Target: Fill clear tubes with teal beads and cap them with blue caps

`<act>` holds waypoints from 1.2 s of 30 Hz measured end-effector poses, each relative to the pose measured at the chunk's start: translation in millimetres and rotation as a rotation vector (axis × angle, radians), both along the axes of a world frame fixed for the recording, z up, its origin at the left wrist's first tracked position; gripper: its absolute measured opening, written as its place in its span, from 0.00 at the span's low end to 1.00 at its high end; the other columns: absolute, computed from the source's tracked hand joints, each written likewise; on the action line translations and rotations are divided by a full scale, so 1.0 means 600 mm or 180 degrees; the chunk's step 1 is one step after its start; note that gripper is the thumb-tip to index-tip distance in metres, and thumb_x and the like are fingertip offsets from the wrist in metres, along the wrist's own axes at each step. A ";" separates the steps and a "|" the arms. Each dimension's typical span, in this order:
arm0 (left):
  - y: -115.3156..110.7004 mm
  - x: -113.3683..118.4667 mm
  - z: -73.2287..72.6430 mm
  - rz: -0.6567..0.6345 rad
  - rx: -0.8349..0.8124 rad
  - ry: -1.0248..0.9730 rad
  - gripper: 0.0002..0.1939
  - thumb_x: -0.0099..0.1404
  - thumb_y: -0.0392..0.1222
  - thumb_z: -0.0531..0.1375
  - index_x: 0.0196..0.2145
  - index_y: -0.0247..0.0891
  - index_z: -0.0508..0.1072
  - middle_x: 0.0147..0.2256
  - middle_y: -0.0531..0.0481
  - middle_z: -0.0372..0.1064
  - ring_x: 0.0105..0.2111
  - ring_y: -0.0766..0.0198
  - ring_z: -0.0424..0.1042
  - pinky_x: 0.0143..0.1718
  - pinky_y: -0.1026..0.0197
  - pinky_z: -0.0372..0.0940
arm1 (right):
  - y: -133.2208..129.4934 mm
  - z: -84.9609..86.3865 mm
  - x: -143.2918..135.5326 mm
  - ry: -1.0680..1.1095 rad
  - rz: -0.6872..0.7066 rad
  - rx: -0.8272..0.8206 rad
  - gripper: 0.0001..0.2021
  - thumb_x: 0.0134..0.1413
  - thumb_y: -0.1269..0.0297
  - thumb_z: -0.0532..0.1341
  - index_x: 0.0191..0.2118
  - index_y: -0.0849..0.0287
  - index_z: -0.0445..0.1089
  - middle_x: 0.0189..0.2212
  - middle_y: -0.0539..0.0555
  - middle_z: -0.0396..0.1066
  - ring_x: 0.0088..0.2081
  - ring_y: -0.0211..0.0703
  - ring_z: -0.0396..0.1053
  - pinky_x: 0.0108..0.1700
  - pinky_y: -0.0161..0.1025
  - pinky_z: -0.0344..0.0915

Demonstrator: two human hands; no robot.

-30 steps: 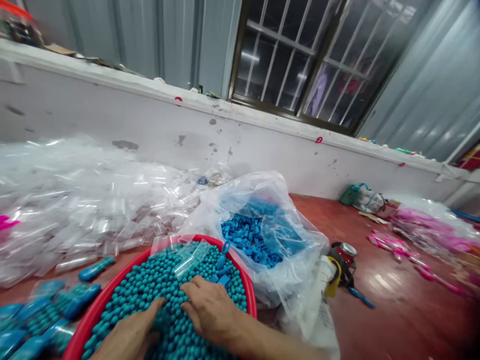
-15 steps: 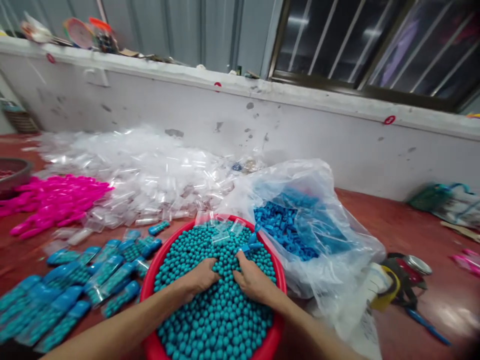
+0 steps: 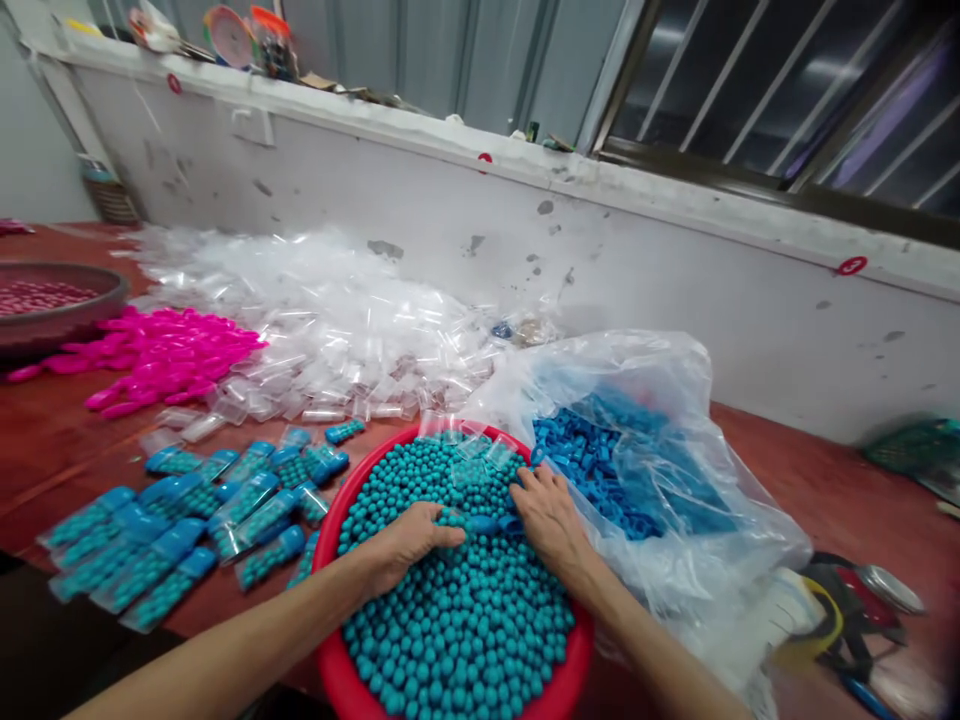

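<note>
A red basin (image 3: 328, 620) full of teal beads (image 3: 457, 620) stands before me. My left hand (image 3: 412, 545) is closed over the beads, gripping a small clear tube of teal beads (image 3: 451, 518) with its blue cap end (image 3: 484, 524) pointing right. My right hand (image 3: 551, 520) reaches over the basin's right side, back of the hand up, fingers loosely bent and apart. Its fingertips are close to a blue cap (image 3: 536, 457) at the rim, and another blue cap (image 3: 511, 525) lies by its thumb side. Several empty clear tubes (image 3: 480, 458) rest on the beads at the far rim.
Capped bead-filled tubes (image 3: 247, 510) lie left of the basin. Behind are a heap of clear empty tubes (image 3: 337, 320) and a pink pile (image 3: 172, 350). A plastic bag (image 3: 675, 370) of blue caps (image 3: 585, 450) stands right, near a strap-like item (image 3: 847, 610). A brown bowl (image 3: 67, 330) is far left.
My left hand has come up out of the beads with a filled tube. My right hand has moved up and right towards the rim. The view has swung to the left.
</note>
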State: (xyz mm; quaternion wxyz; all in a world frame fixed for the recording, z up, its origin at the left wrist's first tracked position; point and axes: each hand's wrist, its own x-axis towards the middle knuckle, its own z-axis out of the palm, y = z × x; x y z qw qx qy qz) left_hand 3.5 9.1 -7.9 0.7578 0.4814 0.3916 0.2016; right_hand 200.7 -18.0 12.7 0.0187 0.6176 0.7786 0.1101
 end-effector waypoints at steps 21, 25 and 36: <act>-0.015 -0.009 0.030 0.0163 0.2120 0.0577 0.07 0.57 0.41 0.50 0.27 0.36 0.65 0.25 0.55 0.61 0.28 0.67 0.61 0.31 0.65 0.57 | -0.021 0.001 -0.074 0.4742 -0.0317 -0.1045 0.12 0.53 0.60 0.53 0.42 0.58 0.65 0.22 0.46 0.63 0.19 0.35 0.63 0.19 0.31 0.61; -0.019 -0.005 0.024 0.0213 0.1179 0.0012 0.12 0.57 0.44 0.52 0.38 0.35 0.63 0.24 0.57 0.59 0.21 0.70 0.60 0.21 0.67 0.57 | -0.023 0.002 -0.085 0.4455 -0.0321 -0.0736 0.11 0.55 0.59 0.52 0.35 0.58 0.68 0.20 0.46 0.62 0.19 0.35 0.61 0.21 0.31 0.60; -0.029 -0.004 0.006 0.0564 0.0737 -0.0191 0.19 0.57 0.45 0.54 0.46 0.38 0.59 0.19 0.60 0.54 0.13 0.75 0.54 0.10 0.73 0.50 | -0.034 0.011 -0.089 0.3394 0.0332 -0.0501 0.13 0.57 0.66 0.50 0.37 0.59 0.71 0.25 0.50 0.69 0.28 0.38 0.65 0.31 0.32 0.61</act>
